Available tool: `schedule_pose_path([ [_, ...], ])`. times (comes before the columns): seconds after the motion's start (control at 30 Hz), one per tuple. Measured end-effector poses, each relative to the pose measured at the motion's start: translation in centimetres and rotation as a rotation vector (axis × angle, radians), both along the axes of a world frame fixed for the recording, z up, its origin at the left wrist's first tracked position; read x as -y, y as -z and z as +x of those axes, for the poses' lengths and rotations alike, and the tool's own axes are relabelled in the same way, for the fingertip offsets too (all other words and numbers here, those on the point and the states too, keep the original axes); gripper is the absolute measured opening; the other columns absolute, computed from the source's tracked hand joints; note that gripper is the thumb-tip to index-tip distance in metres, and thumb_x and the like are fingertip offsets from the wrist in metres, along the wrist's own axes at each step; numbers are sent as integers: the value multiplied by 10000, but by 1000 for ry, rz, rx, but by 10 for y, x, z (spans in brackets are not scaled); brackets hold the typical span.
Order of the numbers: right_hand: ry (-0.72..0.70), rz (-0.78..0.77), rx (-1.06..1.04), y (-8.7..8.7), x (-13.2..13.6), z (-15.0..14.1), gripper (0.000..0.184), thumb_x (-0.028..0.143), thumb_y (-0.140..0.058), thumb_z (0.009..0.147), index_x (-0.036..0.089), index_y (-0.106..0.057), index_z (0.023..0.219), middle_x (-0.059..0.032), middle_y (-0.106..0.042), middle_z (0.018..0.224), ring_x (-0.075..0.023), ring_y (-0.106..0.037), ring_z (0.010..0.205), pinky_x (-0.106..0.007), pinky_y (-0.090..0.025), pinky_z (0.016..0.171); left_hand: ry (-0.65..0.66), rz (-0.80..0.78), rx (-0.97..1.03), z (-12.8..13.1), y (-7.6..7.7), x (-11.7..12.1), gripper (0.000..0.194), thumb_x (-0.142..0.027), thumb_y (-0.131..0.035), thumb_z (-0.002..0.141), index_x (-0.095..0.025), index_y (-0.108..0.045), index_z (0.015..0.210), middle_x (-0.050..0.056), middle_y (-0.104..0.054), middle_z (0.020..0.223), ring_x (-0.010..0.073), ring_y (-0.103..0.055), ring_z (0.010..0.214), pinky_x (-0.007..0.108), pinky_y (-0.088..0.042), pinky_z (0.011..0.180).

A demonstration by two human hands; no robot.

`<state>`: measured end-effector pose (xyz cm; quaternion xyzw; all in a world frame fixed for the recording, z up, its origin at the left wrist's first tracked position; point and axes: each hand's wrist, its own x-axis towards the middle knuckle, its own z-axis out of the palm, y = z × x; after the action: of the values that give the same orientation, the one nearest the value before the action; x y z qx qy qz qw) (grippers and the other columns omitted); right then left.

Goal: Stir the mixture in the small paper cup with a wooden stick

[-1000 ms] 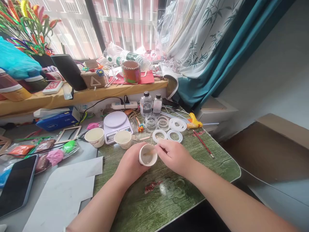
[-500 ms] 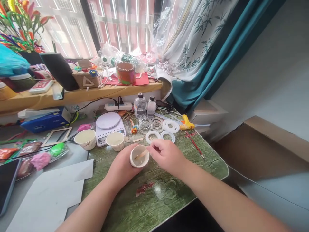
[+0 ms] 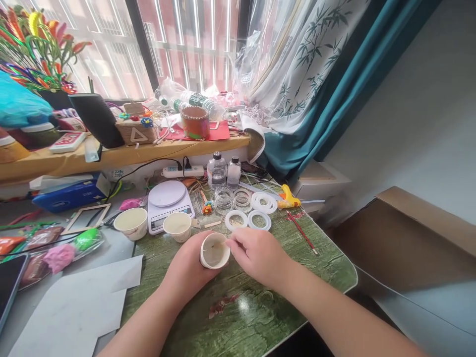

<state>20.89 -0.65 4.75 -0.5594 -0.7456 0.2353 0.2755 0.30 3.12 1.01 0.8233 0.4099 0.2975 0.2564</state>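
My left hand point(image 3: 188, 260) is wrapped round a white paper cup point(image 3: 214, 251), tilted so that its mouth faces me. Some clear liquid lies inside the cup. Pinched in my right hand point(image 3: 256, 252) is a thin wooden stick point(image 3: 223, 243), which reaches over the rim into the cup; little of it shows. Just beyond my left hand stands a second paper cup point(image 3: 177, 227), with a third paper cup point(image 3: 131, 224) farther left. White ring-shaped silicone molds point(image 3: 259, 221) and stacked clear rings point(image 3: 223, 200) lie past my right hand.
Behind the cups sits a white kitchen scale point(image 3: 169, 198). Two clear bottles point(image 3: 217, 171) with black caps stand at the back. To the right are a yellow glue gun point(image 3: 288, 197) and a red pencil point(image 3: 303, 233). Cut white paper point(image 3: 74, 302) covers the left side.
The view has tilted up slightly, so things sit lower in the picture. Inside the cup the stick has shifted, and less of it shows. Both hands keep their hold.
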Motion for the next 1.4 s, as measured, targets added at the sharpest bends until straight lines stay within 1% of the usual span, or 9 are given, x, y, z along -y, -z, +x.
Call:
schedule_pose_path([
  [0.1, 18, -113, -92, -4, -2, -2, 330, 297, -563, 1009, 204, -468, 706, 39, -496, 639, -121, -419, 600, -265, -263, 569, 8, -24, -11, 0, -1, 0, 273, -333, -771, 844, -262, -663, 1084, 27, -774, 1057, 232, -734, 890, 339, -572, 742],
  [0.23, 71, -91, -89, -3, -6, -4, 292, 298, -584, 1001, 203, -501, 737, 37, -523, 665, -125, -446, 630, -265, -268, 585, 27, -49, -4, -1, 0, 0, 275, -308, -759, 855, -270, -664, 1111, 11, -771, 1070, 217, -730, 908, 326, -565, 766],
  [0.33, 33, -101, -71, 1, -5, -6, 261, 295, -597, 1001, 203, -531, 765, 32, -547, 685, -129, -469, 650, -265, -272, 600, 36, -53, 6, -1, 1, -1, 320, -324, -798, 832, -281, -669, 1122, 7, -769, 1108, 226, -732, 956, 329, -569, 806],
  [0.47, -16, 1, -66, 6, -1, -7, 252, 287, -534, 1038, 204, -544, 801, 21, -574, 730, -132, -489, 674, -266, -283, 625, 23, -47, -4, -3, 3, -1, 348, -351, -838, 798, -278, -680, 1100, 7, -773, 1093, 236, -735, 946, 333, -573, 810],
  [0.6, 26, 123, 37, 9, -3, -2, 278, 278, -464, 1065, 202, -516, 803, 6, -559, 730, -141, -459, 657, -288, -263, 625, 13, -1, -5, -3, 4, 0, 399, -322, -841, 768, -283, -684, 1133, 21, -774, 1126, 260, -734, 985, 351, -576, 830],
  [0.73, -144, 160, 136, 9, -5, 1, 280, 257, -469, 1053, 201, -497, 780, 1, -562, 723, -141, -439, 651, -291, -253, 625, 2, -3, -23, -1, 4, 0, 311, -340, -780, 830, -262, -676, 1111, 29, -776, 1090, 242, -736, 933, 347, -574, 781],
  [0.8, -119, 171, 132, 8, -5, 1, 287, 264, -476, 1052, 201, -484, 772, 1, -557, 719, -139, -437, 653, -289, -249, 624, 7, -1, -22, -1, 3, 0, 300, -359, -777, 838, -261, -670, 1101, 28, -777, 1086, 239, -736, 930, 345, -570, 773],
  [1.07, -9, 93, 70, 10, 0, 1, 305, 244, -516, 1025, 197, -454, 730, 9, -538, 697, -129, -438, 646, -283, -233, 610, 5, -10, -10, -1, 5, -2, 287, -341, -784, 824, -272, -666, 1077, 17, -781, 1086, 240, -739, 929, 338, -568, 764],
  [1.4, -38, 17, -4, 8, 2, -2, 303, 248, -538, 1016, 201, -448, 731, 28, -526, 676, -119, -436, 625, -267, -244, 599, 9, -14, -32, -1, 3, -2, 273, -347, -752, 854, -266, -660, 1097, 27, -776, 1080, 236, -736, 923, 343, -581, 769],
])
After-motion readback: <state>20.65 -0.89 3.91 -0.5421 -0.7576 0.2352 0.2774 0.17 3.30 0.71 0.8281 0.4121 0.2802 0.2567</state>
